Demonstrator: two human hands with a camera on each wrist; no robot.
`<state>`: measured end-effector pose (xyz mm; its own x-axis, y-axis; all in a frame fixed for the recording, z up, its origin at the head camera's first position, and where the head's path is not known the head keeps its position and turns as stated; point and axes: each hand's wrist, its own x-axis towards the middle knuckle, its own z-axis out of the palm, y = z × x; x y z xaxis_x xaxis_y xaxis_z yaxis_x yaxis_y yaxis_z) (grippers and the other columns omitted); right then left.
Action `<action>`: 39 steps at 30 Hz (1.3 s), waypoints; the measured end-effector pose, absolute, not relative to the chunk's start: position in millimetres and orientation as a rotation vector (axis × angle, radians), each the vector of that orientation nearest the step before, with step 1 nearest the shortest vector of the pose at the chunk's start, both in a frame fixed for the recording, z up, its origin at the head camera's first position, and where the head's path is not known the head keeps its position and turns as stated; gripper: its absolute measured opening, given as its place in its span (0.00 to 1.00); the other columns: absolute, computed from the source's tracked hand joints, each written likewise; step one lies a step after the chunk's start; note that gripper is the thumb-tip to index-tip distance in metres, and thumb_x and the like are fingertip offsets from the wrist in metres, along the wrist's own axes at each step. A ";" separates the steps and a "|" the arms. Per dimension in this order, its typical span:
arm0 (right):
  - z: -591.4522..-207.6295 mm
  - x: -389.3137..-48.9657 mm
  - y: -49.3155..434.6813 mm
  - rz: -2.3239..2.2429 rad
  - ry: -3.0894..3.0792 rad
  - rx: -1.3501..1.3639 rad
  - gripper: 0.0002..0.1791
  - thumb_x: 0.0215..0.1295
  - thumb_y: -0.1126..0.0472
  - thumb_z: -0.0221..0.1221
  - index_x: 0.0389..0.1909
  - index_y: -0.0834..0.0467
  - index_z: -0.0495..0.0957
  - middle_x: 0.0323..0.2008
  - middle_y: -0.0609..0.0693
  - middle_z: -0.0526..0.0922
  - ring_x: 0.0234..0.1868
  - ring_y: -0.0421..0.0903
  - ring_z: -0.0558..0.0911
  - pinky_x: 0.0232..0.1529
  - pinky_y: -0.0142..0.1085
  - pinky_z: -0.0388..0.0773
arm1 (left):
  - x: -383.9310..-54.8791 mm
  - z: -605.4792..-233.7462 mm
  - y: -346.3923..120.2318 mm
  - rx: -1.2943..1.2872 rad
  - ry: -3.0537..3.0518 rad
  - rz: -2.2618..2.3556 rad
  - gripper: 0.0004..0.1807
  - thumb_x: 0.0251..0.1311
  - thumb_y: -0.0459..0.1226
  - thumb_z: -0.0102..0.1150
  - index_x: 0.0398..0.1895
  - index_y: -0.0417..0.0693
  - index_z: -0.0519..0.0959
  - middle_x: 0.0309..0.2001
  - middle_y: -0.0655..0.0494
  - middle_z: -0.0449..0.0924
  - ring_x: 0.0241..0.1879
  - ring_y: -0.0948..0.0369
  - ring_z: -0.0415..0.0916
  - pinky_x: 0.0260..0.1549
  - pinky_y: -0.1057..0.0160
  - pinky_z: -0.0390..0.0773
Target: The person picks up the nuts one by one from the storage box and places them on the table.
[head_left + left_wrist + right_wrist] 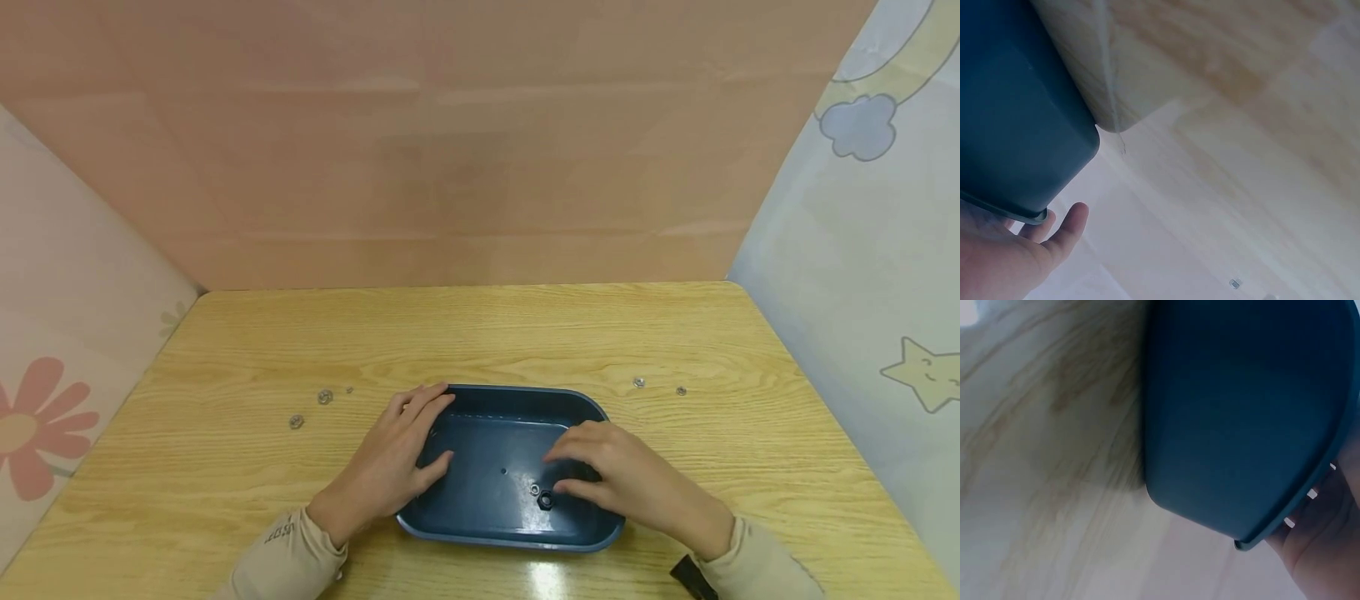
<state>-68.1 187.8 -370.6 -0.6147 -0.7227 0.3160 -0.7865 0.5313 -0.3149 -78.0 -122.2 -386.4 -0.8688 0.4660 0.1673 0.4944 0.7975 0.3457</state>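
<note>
A dark blue plastic tray [480,442] sits at the front middle of the table. Inside it lie a black nut [545,501] and a smaller silver nut [534,489] close together, with a tiny dark speck to their upper left. My left hand [390,458] rests over the tray's left rim, fingers fairly straight and thumb spread inside. Over the right rim reaches my right hand [615,471], its thumb and fingers apart beside the black nut, with nothing visible between them. Both wrist views show the tray's outer wall [1016,112] with the hand's fingers past the rim.
On the wood-grain table [480,333], metal nuts lie left of the tray: one nearer [296,422], one farther [325,397], plus a tiny piece [349,390]. Two small nuts, one left [639,382] and one right [681,391], lie beyond the tray's right end. Walls enclose the back and sides.
</note>
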 end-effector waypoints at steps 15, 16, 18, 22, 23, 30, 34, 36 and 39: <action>-377.6 -62.8 175.3 0.565 -2.712 1.362 0.11 0.57 0.52 0.70 0.40 0.50 0.87 0.39 0.37 0.87 0.42 0.38 0.83 0.47 0.39 0.79 | -77.4 -386.1 -122.5 -0.781 -2.914 -0.603 0.38 0.58 0.45 0.69 0.71 0.50 0.66 0.73 0.55 0.63 0.68 0.51 0.63 0.65 0.49 0.69; -377.8 -62.6 174.6 0.554 -2.717 1.358 0.11 0.57 0.51 0.70 0.40 0.49 0.87 0.39 0.37 0.87 0.43 0.38 0.83 0.47 0.39 0.79 | -77.5 -386.1 -122.6 -0.781 -2.915 -0.604 0.38 0.58 0.45 0.69 0.72 0.50 0.66 0.73 0.55 0.63 0.68 0.51 0.63 0.65 0.48 0.69; -378.4 -62.3 173.7 0.533 -2.723 1.351 0.12 0.56 0.50 0.70 0.39 0.49 0.87 0.39 0.36 0.87 0.42 0.37 0.83 0.48 0.39 0.79 | -77.6 -386.1 -122.6 -0.782 -2.912 -0.604 0.38 0.58 0.45 0.69 0.72 0.50 0.66 0.73 0.55 0.63 0.68 0.51 0.63 0.65 0.48 0.69; -378.8 -61.5 172.6 0.498 -2.745 1.332 0.12 0.55 0.49 0.71 0.39 0.47 0.87 0.38 0.36 0.86 0.42 0.37 0.82 0.48 0.40 0.77 | -77.9 -386.0 -122.5 -0.788 -2.895 -0.607 0.38 0.57 0.45 0.70 0.71 0.49 0.67 0.73 0.54 0.64 0.67 0.51 0.63 0.64 0.48 0.70; -379.0 -61.4 172.4 0.487 -2.755 1.326 0.12 0.54 0.49 0.71 0.39 0.47 0.87 0.38 0.36 0.86 0.42 0.37 0.82 0.48 0.41 0.77 | -78.1 -386.0 -122.5 -0.791 -2.890 -0.607 0.38 0.57 0.45 0.70 0.71 0.49 0.67 0.73 0.54 0.64 0.67 0.51 0.64 0.64 0.48 0.70; -378.9 -61.7 171.2 0.407 -2.817 1.294 0.12 0.52 0.48 0.72 0.39 0.43 0.87 0.38 0.34 0.86 0.42 0.38 0.83 0.49 0.42 0.76 | -78.8 -386.6 -122.5 -0.792 -2.889 -0.594 0.38 0.57 0.45 0.70 0.70 0.49 0.67 0.73 0.52 0.64 0.67 0.50 0.64 0.64 0.48 0.69; -378.9 -62.4 170.3 0.379 -2.838 1.293 0.10 0.52 0.48 0.73 0.36 0.42 0.87 0.37 0.33 0.86 0.39 0.36 0.82 0.47 0.41 0.75 | -78.7 -387.0 -122.1 -0.793 -2.881 -0.586 0.38 0.56 0.45 0.70 0.70 0.48 0.68 0.72 0.52 0.64 0.67 0.50 0.64 0.64 0.48 0.69; -378.9 -62.8 170.0 0.367 -2.847 1.296 0.10 0.52 0.47 0.73 0.36 0.41 0.87 0.36 0.33 0.86 0.39 0.36 0.82 0.46 0.40 0.75 | -78.9 -387.5 -121.9 -0.794 -2.876 -0.586 0.38 0.56 0.45 0.71 0.70 0.48 0.68 0.72 0.52 0.64 0.67 0.50 0.64 0.64 0.48 0.70; -378.5 -63.2 170.2 0.350 -2.859 1.296 0.10 0.51 0.48 0.73 0.36 0.41 0.87 0.36 0.33 0.86 0.39 0.36 0.82 0.45 0.40 0.75 | -79.0 -387.7 -121.4 -0.795 -2.869 -0.583 0.39 0.56 0.45 0.71 0.70 0.48 0.68 0.72 0.52 0.64 0.66 0.50 0.64 0.64 0.48 0.70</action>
